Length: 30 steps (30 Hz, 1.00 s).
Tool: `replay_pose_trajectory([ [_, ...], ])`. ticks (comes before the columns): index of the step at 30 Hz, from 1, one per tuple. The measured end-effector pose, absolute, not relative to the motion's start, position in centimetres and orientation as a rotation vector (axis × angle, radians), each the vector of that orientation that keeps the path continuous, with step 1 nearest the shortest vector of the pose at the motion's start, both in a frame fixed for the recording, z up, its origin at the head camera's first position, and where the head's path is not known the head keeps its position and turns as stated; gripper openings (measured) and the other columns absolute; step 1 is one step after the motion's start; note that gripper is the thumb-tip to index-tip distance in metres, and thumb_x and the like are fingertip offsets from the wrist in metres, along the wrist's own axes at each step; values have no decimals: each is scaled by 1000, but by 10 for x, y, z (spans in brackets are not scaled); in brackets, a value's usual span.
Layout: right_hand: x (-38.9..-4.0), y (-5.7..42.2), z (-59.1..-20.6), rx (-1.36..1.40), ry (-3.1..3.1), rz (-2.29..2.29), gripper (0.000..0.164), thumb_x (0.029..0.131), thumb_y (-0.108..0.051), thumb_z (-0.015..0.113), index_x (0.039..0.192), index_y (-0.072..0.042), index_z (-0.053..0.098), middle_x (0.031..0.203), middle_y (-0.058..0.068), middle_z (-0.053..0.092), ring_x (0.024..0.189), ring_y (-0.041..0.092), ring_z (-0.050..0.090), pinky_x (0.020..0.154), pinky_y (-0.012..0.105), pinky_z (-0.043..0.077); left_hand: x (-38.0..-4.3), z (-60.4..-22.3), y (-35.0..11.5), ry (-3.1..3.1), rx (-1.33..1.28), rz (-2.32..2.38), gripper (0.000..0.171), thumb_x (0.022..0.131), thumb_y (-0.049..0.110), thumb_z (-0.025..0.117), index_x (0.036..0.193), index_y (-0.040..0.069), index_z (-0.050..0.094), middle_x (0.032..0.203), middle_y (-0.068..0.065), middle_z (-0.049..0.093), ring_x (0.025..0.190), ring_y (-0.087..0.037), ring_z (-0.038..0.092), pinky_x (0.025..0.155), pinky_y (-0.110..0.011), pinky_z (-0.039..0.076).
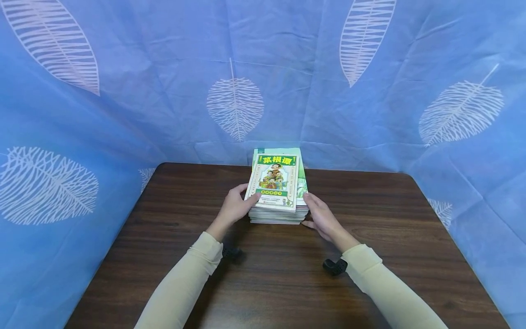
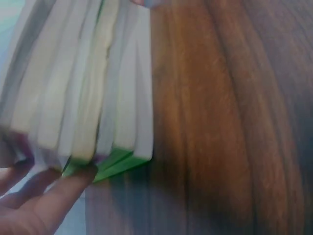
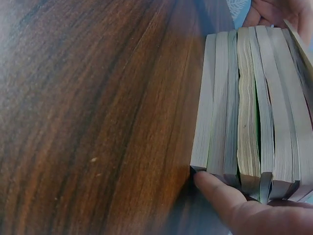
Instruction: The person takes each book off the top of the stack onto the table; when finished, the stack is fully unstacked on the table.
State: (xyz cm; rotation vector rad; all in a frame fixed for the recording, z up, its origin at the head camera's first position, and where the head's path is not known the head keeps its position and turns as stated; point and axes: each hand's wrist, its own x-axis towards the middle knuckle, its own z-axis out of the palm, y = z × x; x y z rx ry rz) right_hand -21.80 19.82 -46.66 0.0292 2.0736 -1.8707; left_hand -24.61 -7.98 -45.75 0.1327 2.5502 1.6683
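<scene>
A stack of several books (image 1: 274,215) stands at the far edge of the table, its pale page edges facing me. The top book (image 1: 274,180) has a white and green cover with cartoon figures and lies slightly askew over a larger green book (image 1: 302,183). My left hand (image 1: 235,206) grips the stack's left side, thumb over the top book's near left corner; its fingers (image 2: 63,193) lie against the books' sides. On the right, my right hand (image 1: 324,217) holds the near corner, thumb high and one finger (image 3: 220,193) at the bottom book.
The dark wood-grain table (image 1: 279,283) spreads out in front of the stack and to both sides. Right behind its far edge hangs a blue cloth (image 1: 287,100) with white leaf prints. A small black device (image 1: 334,267) sits by the right cuff.
</scene>
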Motion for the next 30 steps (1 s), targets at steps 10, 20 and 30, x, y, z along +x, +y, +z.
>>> replay_pose_trajectory([
  [10,-220,201,-471,38,2032,-1897,78,112,-57,32,171,-13,6,163,28,34,154,45,36,120,62,39,-248,-438,-123,2300,-74,1919,46,103,7,66,146,-7,56,125,-28,73,89,-20,80,85,-44,65],
  [20,-221,200,-470,44,2028,-1899,79,112,-57,34,171,-13,4,168,27,27,156,43,33,121,62,37,-253,-441,-227,2349,-353,1938,54,107,14,60,158,0,45,146,-28,61,82,0,73,82,-28,64],
  [30,-223,202,-475,15,2020,-1896,76,113,-56,33,171,-14,8,165,26,32,157,42,32,121,61,38,-251,-463,-309,2455,-587,1791,57,110,18,53,161,-1,37,151,-28,52,77,7,66,81,-25,64],
])
